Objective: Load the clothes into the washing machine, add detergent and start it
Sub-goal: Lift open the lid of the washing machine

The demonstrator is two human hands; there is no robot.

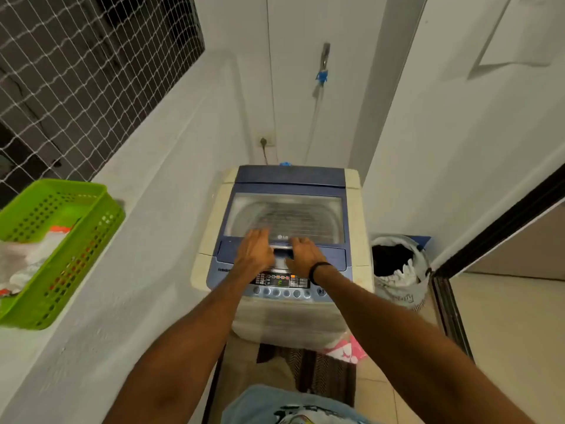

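We rest our left hand [255, 247] and right hand [304, 254], fingers loosely curled and holding nothing, on either side of the lid handle [282, 251] at the washing machine [356, 215] lid's front edge; the laundry bag [397, 270] stands beside its right edge, nearer our right hand.

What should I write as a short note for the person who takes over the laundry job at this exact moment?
Left hand and right hand: both empty, resting on the closed lid at its front handle.
Washing machine: display lit; drum looks empty through the lid.
Clothes: in the laundry bag, on the floor right of the machine.
Green basket on the left ledge; contents unclear.
Done: nothing loaded.
Left: open lid, load, add detergent, start.
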